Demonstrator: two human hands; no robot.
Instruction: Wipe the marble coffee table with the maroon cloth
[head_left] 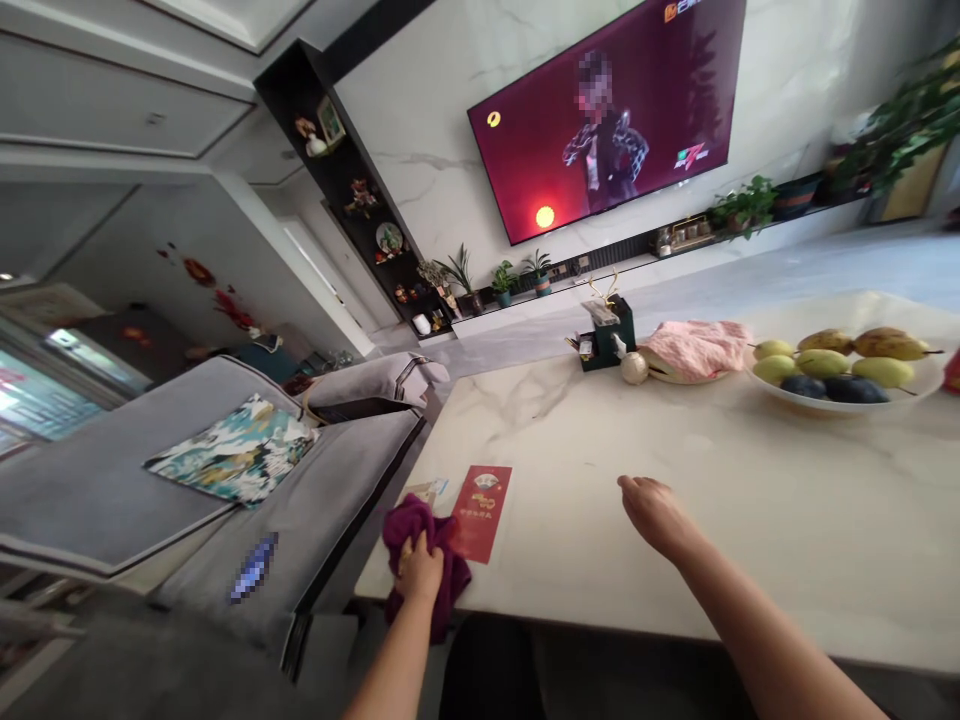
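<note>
My left hand (420,572) is closed on a purple cloth (442,560) at the near left corner of a white marble table (675,560). The cloth hangs partly over the table's edge. A red envelope (480,512) lies flat right beside the cloth, with a small card (429,490) just left of it. My right hand (654,512) hovers low over the bare middle of the table, fingers curled loosely downward and holding nothing.
At the far side stand a white bowl (926,382) of pears and dark fruit, a pink cloth (696,348) on a plate, and a dark green tissue box (609,335). A grey sofa (315,500) with a patterned cushion (232,450) flanks the table's left. A wall television (607,110) is on.
</note>
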